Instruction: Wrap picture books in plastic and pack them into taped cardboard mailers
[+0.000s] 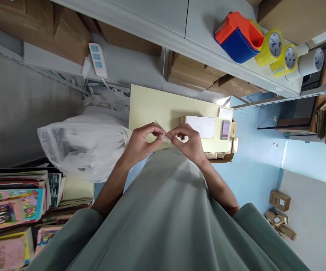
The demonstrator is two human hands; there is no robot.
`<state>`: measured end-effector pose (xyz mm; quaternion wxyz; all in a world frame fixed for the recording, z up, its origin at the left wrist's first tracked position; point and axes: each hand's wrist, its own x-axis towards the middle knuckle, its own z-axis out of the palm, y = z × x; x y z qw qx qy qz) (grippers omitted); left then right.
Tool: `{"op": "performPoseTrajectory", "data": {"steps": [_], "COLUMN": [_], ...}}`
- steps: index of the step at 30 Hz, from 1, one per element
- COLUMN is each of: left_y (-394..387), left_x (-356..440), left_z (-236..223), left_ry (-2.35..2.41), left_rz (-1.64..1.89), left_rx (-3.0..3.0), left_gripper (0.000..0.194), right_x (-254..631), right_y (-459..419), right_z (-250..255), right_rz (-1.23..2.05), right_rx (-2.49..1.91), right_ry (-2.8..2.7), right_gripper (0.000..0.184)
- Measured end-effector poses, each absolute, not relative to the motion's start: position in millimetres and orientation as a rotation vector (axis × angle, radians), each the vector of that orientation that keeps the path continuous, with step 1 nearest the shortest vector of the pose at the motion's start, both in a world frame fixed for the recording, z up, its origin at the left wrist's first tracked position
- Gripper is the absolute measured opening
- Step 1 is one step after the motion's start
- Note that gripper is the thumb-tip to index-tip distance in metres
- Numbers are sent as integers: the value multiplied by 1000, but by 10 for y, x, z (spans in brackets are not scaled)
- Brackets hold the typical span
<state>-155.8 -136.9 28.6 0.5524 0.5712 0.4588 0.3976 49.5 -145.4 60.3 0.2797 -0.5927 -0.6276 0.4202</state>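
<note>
Above the near edge of the pale yellow table [157, 101], my left hand [144, 143] and my right hand [189, 145] meet fingertip to fingertip. Each is closed in a pinch, thumb against forefinger. Between them is a thin, pale, sheet-like piece [167, 139]; it is too small to tell its kind. To the right of my right hand lies a stack of white paper [201, 126]. A white plastic bag [86, 143] with pale material inside bulges to the left of my left hand.
Overhead, a grey shelf [157, 13] carries a red-and-blue tape dispenser [237, 37] and tape rolls [271, 47]. Beneath it are cardboard boxes [193, 71] and a power strip [97, 60]. Colourful books [13, 207] are piled at left. Small cartons [280, 200] lie on the blue floor [253, 165].
</note>
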Motion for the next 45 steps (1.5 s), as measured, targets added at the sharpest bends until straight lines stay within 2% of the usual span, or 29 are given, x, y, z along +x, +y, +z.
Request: {"op": "performPoseTrajectory", "data": {"steps": [6,15,20,24,28,32,37,42,45], "left_y": [-1211,-796,-538,-392,-365,-418,-602,-945,-1151], "left_x": [-1592,-2152,-2954,-3553,-3680,-3247,-2179,-960,-371], "left_z": [27,-577,-678,-625,-515,-397,-243,14,210], "left_ry": [1200,1762,2178,2395,2426,2284,1814,1338,1277], "left_rz": [862,616,482,525,704,930,1031,936,849], "left_rx": [1376,1196,1284,1396,1429,1370,1276,1247,1159], "left_gripper": [11,10,27,41,44,46,47,29,32], "right_x": [624,975,1211,1242,1200,1236,1435,1713,1892], "right_y": [-1366,-1375,-1475,-1496,-1433,-1393,-1439,-1505,-1543], "right_z": [479,449,457,440,442,462,432,396,403], "right_rz": [1238,1184,1106,1149,1194,1217,1212,1100,983], "right_rx": [-1684,-1813,-1846,-1844,-1815,-1763,-1739,-1706,-1681], "right_ry": [-1509,-1118,-1011,-1026,-1071,-1082,-1096,-1236,-1370], "right_gripper": [27,24,27,30,31,29,28,27,22]}}
